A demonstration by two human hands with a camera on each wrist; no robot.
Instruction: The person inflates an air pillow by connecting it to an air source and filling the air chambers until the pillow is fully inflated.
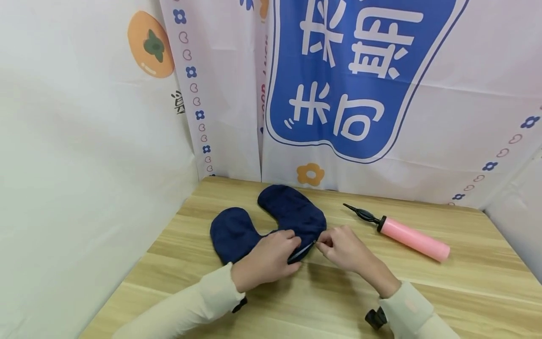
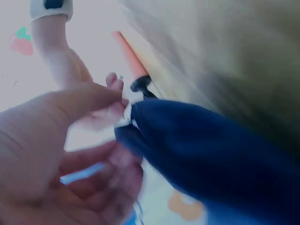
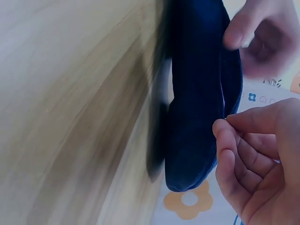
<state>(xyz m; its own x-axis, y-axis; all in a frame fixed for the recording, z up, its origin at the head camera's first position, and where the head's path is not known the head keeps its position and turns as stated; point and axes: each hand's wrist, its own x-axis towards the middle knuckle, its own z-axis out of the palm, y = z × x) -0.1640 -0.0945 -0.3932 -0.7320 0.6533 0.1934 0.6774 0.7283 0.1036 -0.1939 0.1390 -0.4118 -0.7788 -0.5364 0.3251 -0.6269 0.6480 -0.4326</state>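
A navy U-shaped neck pillow (image 1: 296, 207) lies on the table, its curved back edge towards me. A partly open zipper (image 1: 302, 251) along that edge shows a pale strip inside. My left hand (image 1: 271, 256) grips the pillow's edge at the left end of the opening, thumb on the near side. At the opening's right end my right hand (image 1: 345, 247) pinches the zipper pull between thumb and forefinger. In the right wrist view the fingertips of the right hand (image 3: 262, 154) meet at the zipper; the pull itself is mostly hidden by them.
A pink hand pump (image 1: 412, 238) with a black nozzle (image 1: 362, 213) lies to the right of the pillow on the wooden table (image 1: 178, 263). Behind the table hangs a printed cloth (image 1: 237, 94) with a blue sign, and a white cloth wall (image 1: 84, 155) stands at the left.
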